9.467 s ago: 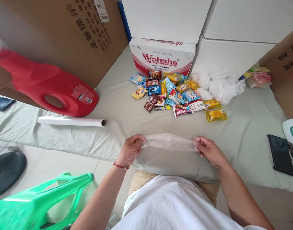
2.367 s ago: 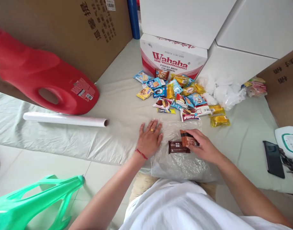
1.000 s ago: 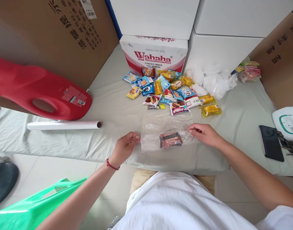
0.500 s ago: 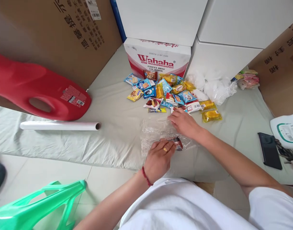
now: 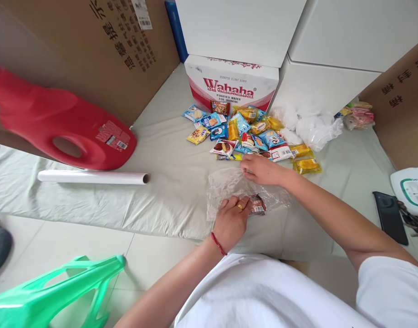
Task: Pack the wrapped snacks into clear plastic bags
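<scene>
Left hand [image 5: 232, 217] flat, palm down; right hand [image 5: 260, 169] extended forward, fingers curled.

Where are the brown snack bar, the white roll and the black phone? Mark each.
brown snack bar [image 5: 257, 204], head view, on its wrapper end beside the left hand's fingers.
white roll [image 5: 93, 176], head view, mid-length of the tube.
black phone [image 5: 389, 217], head view, middle of its back.

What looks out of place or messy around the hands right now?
The red jug lies on its side beside the white roll. The snack packets sit in a loose heap. The left hand presses a brown packet on crumpled clear film; the right hand rests on the film's far edge. Nothing looks spilled.
</scene>
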### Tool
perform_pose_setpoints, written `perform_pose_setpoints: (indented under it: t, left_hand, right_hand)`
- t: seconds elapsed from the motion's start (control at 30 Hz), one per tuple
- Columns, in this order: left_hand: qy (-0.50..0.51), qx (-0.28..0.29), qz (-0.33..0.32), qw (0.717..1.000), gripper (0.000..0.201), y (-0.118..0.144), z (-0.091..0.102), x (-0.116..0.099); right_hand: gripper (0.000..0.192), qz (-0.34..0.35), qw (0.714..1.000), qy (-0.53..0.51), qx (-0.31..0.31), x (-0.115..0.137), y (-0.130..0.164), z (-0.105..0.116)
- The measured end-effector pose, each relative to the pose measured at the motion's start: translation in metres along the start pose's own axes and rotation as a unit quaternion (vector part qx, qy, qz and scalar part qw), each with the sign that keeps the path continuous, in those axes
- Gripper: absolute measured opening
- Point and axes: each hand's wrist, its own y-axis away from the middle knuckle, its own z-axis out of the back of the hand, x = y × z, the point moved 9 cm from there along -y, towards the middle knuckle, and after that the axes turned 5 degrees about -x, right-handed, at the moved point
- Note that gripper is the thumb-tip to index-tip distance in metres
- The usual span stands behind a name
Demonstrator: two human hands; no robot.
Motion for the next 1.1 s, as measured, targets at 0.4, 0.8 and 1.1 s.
perform_pose_setpoints:
  t: [0.4, 0.8, 1.1]
  left_hand:
    - [0.069, -0.002, 0.05, 0.996, 0.023, 0.011, -0.005, 0.01]
    - [0.253, -0.118, 0.347, 0.895, 0.028, 0.02, 0.006, 0.1]
    - [0.4, -0.019, 0.4, 0.825, 0.022, -0.002, -0.029, 0.122]
  right_hand:
    - [0.025, 0.111, 0.98, 0.04, -0.159, 0.087, 0.104, -0.015]
    - [0.04, 0.055, 0.984, -0.119, -0.125, 0.065, 0.109, -0.062]
    - [0.042, 0.052, 0.985, -0.116, -0.113, 0.064, 0.109, -0.063]
